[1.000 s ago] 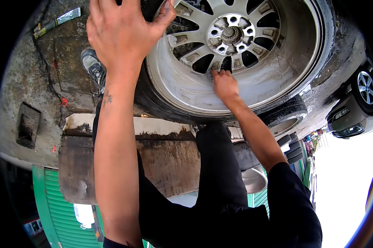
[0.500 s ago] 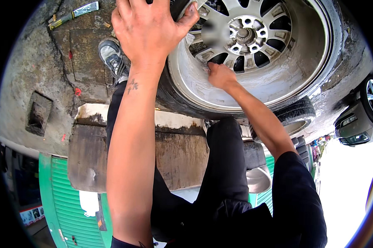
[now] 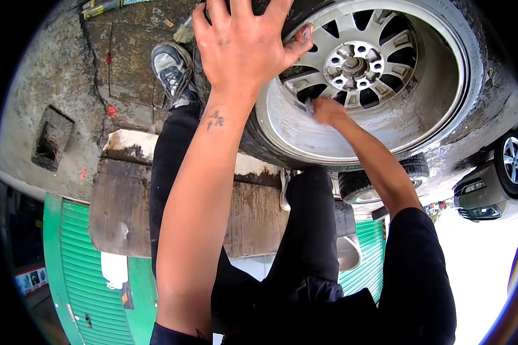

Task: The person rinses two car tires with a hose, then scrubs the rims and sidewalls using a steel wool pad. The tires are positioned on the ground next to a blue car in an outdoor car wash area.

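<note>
A car wheel with a silver multi-spoke rim (image 3: 408,123) and a dark tyre (image 3: 472,63) faces me, its hollow barrel toward me. My left hand (image 3: 241,49) lies over the tyre's left side, fingers spread across it and thumb hooked at the rim's edge. Inside the barrel, my right hand (image 3: 329,111) is closed on a crumpled greyish wad (image 3: 310,107), pressed near the base of the spokes. The wad's material is too small to tell. Whitish smears mark the barrel wall around it.
A second tyre (image 3: 371,187) lies beyond my right forearm. Below are a worn wooden board (image 3: 121,207) and a green shutter (image 3: 92,264). A yellow-handled tool (image 3: 102,8) lies on the floor at upper left, near a pit (image 3: 52,138). A silver car (image 3: 483,195) stands at right.
The wheel and both hands appear farther right and lower in the picture as the view shifts. My right hand has moved slightly along the barrel, and its greyish wad shows more clearly.
</note>
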Tool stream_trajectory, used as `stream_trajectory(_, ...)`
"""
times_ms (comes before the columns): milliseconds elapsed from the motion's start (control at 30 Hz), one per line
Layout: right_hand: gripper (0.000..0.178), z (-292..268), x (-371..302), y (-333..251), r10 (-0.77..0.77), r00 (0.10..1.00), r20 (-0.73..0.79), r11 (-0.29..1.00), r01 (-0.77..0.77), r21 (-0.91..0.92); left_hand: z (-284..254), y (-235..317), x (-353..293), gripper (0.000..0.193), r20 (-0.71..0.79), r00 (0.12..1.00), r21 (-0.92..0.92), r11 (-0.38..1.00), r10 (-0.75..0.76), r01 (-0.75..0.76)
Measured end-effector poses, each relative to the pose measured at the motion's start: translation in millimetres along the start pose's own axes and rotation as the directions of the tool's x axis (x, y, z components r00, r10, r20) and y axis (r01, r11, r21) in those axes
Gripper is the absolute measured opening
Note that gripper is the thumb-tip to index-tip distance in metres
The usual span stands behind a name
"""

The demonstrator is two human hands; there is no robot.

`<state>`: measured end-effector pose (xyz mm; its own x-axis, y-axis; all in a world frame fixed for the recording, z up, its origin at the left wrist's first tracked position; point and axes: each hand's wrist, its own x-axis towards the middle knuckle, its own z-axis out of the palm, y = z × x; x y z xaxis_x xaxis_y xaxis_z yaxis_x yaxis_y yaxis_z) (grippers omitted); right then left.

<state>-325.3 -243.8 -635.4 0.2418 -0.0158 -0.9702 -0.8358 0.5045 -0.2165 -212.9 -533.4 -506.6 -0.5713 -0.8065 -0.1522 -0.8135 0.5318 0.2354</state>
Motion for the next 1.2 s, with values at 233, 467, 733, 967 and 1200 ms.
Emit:
stream_trajectory(233,0.036,7,-11,10,-0.08,0.997,0.004,0.964,0.079,-0.253,-1,-3,4,0.085,0.034,0.999,-0.04,0.999,0.0,0.001)
stream_trajectory(467,0.03,-5,-9,-60,0.05,0.921,-0.386,0.918,0.11,0.38,4,-8,-3,0.088,0.081,0.995,-0.081,0.995,-0.057,0.064)
stream_trajectory(733,0.026,65,-22,20,-0.124,0.776,-0.618,0.942,0.288,0.173,42,-20,-4,0.084,-0.27,0.954,0.059,0.992,0.127,-0.115)
stream_trajectory(967,0.024,74,-28,35,-0.199,0.733,-0.651,0.845,0.464,0.265,39,-21,-24,0.081,-0.23,0.958,0.012,0.985,0.17,-0.172)
stream_trajectory(1200,0.027,62,-3,20,-0.164,0.783,-0.599,0.89,0.38,0.253,38,-21,-24,0.08,-0.241,0.954,0.026,0.984,0.178,-0.177)
